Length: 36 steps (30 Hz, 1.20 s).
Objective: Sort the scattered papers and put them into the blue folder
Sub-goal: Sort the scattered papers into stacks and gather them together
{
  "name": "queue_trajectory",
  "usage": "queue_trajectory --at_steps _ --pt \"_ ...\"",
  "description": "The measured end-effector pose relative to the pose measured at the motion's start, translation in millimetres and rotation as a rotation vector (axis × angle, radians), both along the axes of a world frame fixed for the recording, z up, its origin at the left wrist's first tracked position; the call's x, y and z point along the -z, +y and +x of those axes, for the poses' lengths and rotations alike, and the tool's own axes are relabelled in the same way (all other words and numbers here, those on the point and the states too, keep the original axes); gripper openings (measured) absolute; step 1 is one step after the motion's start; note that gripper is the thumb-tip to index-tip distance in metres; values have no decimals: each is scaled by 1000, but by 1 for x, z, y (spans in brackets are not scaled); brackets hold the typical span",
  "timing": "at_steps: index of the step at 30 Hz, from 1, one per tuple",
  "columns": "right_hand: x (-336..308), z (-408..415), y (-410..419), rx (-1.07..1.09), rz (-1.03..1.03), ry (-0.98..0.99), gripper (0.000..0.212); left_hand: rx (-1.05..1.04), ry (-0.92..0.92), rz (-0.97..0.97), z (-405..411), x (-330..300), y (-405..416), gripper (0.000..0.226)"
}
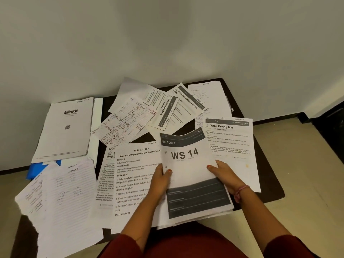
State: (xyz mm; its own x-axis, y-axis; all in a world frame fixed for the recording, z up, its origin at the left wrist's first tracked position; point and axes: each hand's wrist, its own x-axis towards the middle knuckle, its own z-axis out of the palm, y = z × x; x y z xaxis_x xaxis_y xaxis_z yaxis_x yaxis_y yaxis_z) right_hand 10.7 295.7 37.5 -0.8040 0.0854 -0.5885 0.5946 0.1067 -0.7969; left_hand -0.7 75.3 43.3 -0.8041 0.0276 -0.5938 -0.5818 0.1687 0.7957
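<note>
Both hands hold a small stack of papers topped by a "WS 14" sheet. My left hand grips its left edge and my right hand grips its right edge. Several printed and handwritten papers lie scattered on the dark table: a "Wipe Drying Mat" sheet, a "Shoe Rack" task sheet, handwritten notes and lined pages. The blue folder shows only as a corner at the left, under a "blinkit" stack and the lined pages.
The table stands against a white wall. Beige floor lies to the right, with a dark skirting edge. My knees in dark red cloth are at the table's near edge. More sheets overlap at the back of the table.
</note>
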Motion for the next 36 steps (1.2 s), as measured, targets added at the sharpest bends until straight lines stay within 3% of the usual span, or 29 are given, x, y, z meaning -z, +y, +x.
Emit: queue_trajectory --at_steps 9,17,28,36 --pt "-41 -32 12 211 24 259 32 113 358 -19 -19 -53 21 39" --pt "-66 -55 0 386 40 480 26 16 633 12 -33 -77 22 22" --pt "-55 -56 -9 318 87 567 26 -116 607 88 -38 -60 20 45" --pt "-43 -59 -13 294 236 494 45 -107 579 111 -44 -56 25 33"
